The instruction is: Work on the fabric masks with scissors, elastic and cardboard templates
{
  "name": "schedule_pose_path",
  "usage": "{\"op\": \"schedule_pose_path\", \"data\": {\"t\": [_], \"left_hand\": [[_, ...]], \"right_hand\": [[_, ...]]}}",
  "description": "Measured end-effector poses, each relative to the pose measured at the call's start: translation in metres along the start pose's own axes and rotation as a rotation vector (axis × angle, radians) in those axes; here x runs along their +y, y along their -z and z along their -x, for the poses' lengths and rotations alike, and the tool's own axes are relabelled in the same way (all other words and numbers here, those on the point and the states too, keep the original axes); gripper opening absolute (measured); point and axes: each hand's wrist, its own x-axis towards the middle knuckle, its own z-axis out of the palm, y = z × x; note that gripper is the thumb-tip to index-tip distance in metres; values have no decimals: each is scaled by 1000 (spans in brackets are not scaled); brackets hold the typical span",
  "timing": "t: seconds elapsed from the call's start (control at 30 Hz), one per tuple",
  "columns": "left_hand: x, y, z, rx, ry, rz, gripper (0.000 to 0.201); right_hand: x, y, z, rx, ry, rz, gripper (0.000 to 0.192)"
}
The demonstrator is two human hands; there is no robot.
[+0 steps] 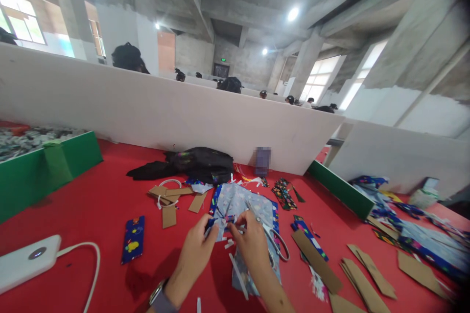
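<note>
Over the middle of the red table, my left hand (201, 242) pinches a small piece of blue patterned fabric (220, 227) between thumb and fingers. My right hand (249, 234) is closed at the right end of that piece, fingertips together; they hide part of it. Under both hands lies a larger fabric sheet (240, 195), pale side up with a dark blue patterned border. Grey-handled scissors (282, 249) rest on it, partly behind my right hand. White paper strips (238, 271) are scattered just below.
A blue patterned fabric piece (132, 239) and a white power bank (29, 261) with a cable lie left. Cardboard strips (317, 259) lie right; more cardboard (169, 216) and a black cloth bundle (198, 164) sit farther back. Green dividers (341, 188) and a white partition (165, 107) bound the table.
</note>
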Motion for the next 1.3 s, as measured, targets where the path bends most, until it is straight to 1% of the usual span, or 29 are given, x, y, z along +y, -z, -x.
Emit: {"op": "schedule_pose_path", "data": {"t": [0.13,0.33,0.7,0.87,1.0,1.13,1.3], "left_hand": [[1,1,1,-1,-18,-21,26],[1,0,2,-3,-17,18,27],[-4,0,-1,-25,-22,29,28],[-2,2,-1,-33,-15,55,28],[-2,4,-2,-38,3,83,28],[-5,5,-4,-42,23,184,27],[-8,5,-7,-27,101,288,26]], "right_hand": [[1,0,1,51,81,104,12],[2,-1,5,137,200,284,14],[5,-2,5,178,231,302,10],[8,0,5,205,204,309,16],[7,7,4,171,169,253,18],[4,14,1,99,144,184,20],[3,18,0,43,115,143,20]]}}
